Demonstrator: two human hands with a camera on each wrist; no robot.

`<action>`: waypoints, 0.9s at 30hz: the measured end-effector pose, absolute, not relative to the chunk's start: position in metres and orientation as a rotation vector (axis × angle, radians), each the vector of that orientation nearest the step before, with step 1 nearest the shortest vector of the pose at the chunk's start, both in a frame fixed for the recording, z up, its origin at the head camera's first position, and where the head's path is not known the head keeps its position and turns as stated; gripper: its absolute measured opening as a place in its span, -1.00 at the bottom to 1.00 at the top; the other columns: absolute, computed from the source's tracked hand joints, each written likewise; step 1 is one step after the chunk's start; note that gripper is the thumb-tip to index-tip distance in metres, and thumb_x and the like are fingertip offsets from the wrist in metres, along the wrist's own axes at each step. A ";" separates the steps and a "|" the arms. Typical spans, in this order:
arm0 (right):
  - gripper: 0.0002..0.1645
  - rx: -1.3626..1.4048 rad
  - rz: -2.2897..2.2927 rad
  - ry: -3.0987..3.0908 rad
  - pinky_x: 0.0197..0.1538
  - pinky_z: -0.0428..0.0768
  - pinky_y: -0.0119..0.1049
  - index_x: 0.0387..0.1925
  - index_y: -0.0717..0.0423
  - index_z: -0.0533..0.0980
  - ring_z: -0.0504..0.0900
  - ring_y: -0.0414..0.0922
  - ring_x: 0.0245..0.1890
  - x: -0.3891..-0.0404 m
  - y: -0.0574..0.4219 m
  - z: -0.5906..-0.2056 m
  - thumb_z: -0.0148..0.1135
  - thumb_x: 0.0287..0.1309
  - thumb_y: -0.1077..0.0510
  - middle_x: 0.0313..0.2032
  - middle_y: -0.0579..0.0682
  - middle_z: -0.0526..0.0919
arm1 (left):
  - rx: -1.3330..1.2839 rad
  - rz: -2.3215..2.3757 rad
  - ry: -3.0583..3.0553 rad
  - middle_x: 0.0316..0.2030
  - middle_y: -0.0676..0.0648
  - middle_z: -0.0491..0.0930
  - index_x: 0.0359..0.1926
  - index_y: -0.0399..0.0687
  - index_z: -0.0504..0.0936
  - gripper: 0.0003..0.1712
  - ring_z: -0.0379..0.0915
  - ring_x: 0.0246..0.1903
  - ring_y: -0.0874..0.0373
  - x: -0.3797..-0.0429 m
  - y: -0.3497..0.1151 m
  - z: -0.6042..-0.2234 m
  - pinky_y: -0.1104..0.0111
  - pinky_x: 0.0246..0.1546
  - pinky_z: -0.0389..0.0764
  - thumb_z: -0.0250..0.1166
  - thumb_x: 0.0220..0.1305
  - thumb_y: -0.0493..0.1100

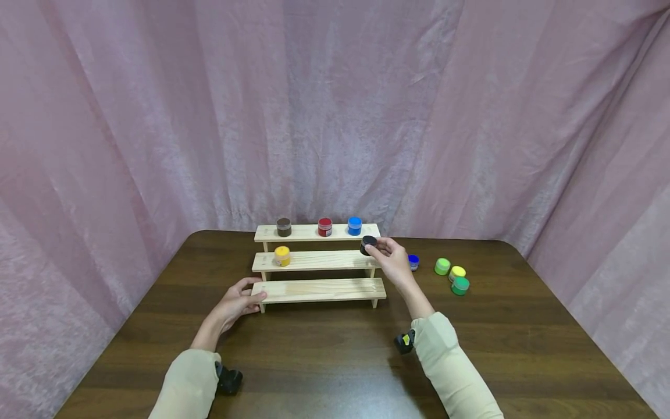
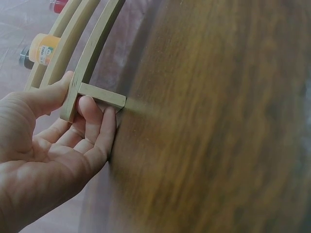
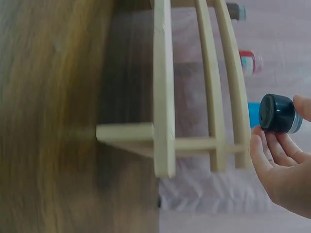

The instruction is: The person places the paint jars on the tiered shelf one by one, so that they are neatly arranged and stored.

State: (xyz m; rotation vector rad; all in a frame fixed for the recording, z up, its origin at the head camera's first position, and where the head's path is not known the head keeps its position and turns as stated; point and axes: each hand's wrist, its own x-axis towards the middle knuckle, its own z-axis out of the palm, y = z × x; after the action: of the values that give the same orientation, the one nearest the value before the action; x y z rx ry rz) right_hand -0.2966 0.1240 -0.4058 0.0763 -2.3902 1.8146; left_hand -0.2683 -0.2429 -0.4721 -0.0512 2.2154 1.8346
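A pale wooden three-step rack (image 1: 319, 290) stands on the table. My left hand (image 1: 234, 305) grips the left end of its lowest step, thumb on top and fingers underneath beside the leg. Between thumb and fingers, my right hand (image 1: 395, 265) holds a small black paint jar (image 3: 278, 114) above the right end of the middle step. On the top step stand a brown jar (image 1: 284, 227), a red jar (image 1: 325, 227) and a blue jar (image 1: 354, 226). A yellow-orange jar (image 1: 282, 256) sits at the left of the middle step.
Right of the rack, on the dark wooden table (image 1: 335, 361), are a dark blue jar (image 1: 413, 262), a light green jar (image 1: 442, 266), a yellow jar (image 1: 458, 273) and a green jar (image 1: 460, 286). A pink curtain (image 1: 335, 116) hangs behind the table.
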 end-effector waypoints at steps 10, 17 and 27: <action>-0.53 0.135 1.832 -2.402 0.18 0.55 -0.09 0.11 0.17 0.53 0.62 0.08 0.10 -0.303 0.095 -0.413 0.31 0.22 0.07 0.05 0.20 0.65 | -0.053 1.823 2.221 -0.34 0.02 0.58 0.37 -0.27 0.16 -0.33 0.45 -0.48 0.31 -0.268 -0.241 -0.472 0.48 -0.33 0.57 0.23 0.36 -0.20; -0.53 0.176 1.820 -2.437 0.12 0.59 -0.12 0.10 0.21 0.54 0.64 0.08 0.08 -0.304 0.076 -0.419 0.33 0.20 0.08 0.03 0.20 0.67 | -0.045 1.825 2.217 -0.35 0.05 0.58 0.38 -0.28 0.14 -0.31 0.45 -0.47 0.32 -0.266 -0.243 -0.470 0.49 -0.33 0.57 0.22 0.36 -0.19; -0.52 0.182 1.805 -2.443 0.12 0.58 -0.08 0.10 0.18 0.55 0.63 0.07 0.09 -0.307 0.064 -0.424 0.34 0.18 0.06 0.02 0.19 0.68 | -0.058 1.822 2.216 -0.32 0.01 0.58 0.39 -0.27 0.14 -0.30 0.44 -0.47 0.30 -0.266 -0.242 -0.471 0.48 -0.34 0.56 0.23 0.36 -0.19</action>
State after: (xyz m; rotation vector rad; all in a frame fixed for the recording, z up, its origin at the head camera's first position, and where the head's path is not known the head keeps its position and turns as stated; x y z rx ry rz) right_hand -0.3067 0.0638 -0.4239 0.1821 -2.4432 1.8048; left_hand -0.2663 -0.2417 -0.4708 -0.0584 2.2158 1.8218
